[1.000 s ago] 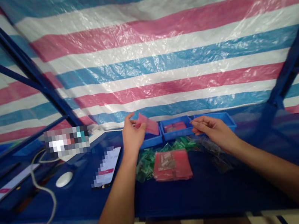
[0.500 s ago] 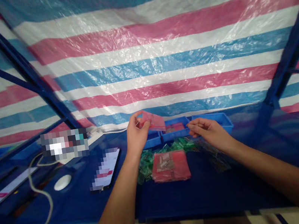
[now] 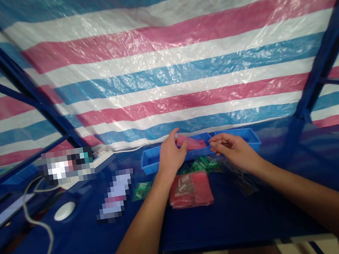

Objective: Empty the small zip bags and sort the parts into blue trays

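Pink pkt (image 3: pixel 196 141) is at the mid bin (image 3: pixel 199 152), over or in it; can't tell if it's touching down or if more pink lies underneath. L hand (image 3: pixel 173 156) grips the pkt's left part btwn thumb & fingers, reaching in from the bin's left. R hand (image 3: pixel 235 148) is at the bin's right end, fingertips drawn together; can't tell if anything's pinched there. Progress, my read: part done. Pink is at the bin, but a pink stack (image 3: pixel 195 189) lies outside it, on the near side & a bit left, w/ a greyish pkt or window showing on top; no. of pkts unclear. Green pkts (image 3: pixel 203 164) are also outside, loose just in front of the bin, w/ a few more (image 3: pixel 142 190) farther left past the L forearm. Dark clear pkts (image 3: pixel 245 181) lie outside too, near side & right, partly under the R hand; contents too blurred to tell. So 3 kinds are left out on the table (image 3: pixel 236 223), none sorted neatly bar the pink stack. L bin (image 3: pixel 148 168) & R bin (image 3: pixel 257 145) flank the mid bin. Well left of it: phone (image 3: pixel 117 193), screen blurred, then white mouse (image 3: pixel 65 211). Behind it: striped tarp (image 3: pixel 184 99).
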### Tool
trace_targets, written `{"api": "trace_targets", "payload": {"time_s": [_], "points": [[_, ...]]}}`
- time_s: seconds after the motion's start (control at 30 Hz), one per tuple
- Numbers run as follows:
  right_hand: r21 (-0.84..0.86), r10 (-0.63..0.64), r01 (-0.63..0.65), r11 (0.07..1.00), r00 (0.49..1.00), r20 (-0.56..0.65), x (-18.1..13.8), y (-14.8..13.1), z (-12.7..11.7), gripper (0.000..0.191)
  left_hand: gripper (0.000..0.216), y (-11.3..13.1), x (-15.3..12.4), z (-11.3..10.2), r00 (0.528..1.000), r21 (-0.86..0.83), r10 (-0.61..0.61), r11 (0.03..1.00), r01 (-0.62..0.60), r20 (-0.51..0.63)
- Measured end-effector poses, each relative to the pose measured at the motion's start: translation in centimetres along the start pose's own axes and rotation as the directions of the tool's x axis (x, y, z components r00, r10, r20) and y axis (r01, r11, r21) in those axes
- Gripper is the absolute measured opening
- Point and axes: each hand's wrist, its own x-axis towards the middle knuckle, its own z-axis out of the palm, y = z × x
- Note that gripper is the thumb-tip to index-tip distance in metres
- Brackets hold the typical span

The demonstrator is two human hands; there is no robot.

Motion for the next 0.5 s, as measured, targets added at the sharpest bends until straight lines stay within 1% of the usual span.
{"api": "trace_targets", "payload": {"time_s": [0.1, 0.13, 0.17, 0.27, 0.33, 0.4, 0.5], "points": [[-0.012, -0.002, 0.002, 1.0, 1.0, 0.007, 0.0, -0.1, 0.0, 0.036, 0.025, -0.2, -0.1, -0.2, 0.992, 0.015, 0.102, 0.994, -0.104, 0.079], [-0.017, -0.002, 0.002, 1.0, 1.0, 0.014, 0.0, -0.2, 0.0, 0.036, 0.018, -0.3, -0.1, -0.1, 0.985, 0.004, 0.128, 0.992, -0.13, 0.119], [-0.022, -0.001, 0.001, 1.0, 1.0, 0.02, -0.1, -0.3, 0.0, 0.036, 0.017, -0.3, -0.1, -0.1, 0.976, -0.004, 0.154, 0.988, -0.155, 0.157], [-0.031, 0.003, -0.002, 1.0, 1.0, 0.025, 0.0, -0.4, 0.0, 0.038, 0.027, -0.4, -0.2, 0.1, 0.939, 0.002, 0.236, 0.97, -0.244, 0.25], [-0.036, 0.004, -0.003, 0.999, 1.0, 0.022, 0.0, -0.4, -0.1, 0.039, 0.033, -0.4, -0.4, 0.1, 0.924, 0.03, 0.27, 0.957, -0.289, 0.27], [-0.042, -0.002, 0.002, 0.999, 1.0, 0.015, 0.0, -0.4, -0.2, 0.038, 0.036, -0.6, -0.6, -0.1, 0.93, 0.093, 0.271, 0.949, -0.301, 0.249], [-0.094, -0.036, 0.039, 0.995, 0.999, 0.031, -0.2, -0.5, -0.2, 0.034, 0.04, -1.0, -1.1, -0.5, 0.948, 0.201, 0.243, 0.938, -0.284, 0.208]]}}
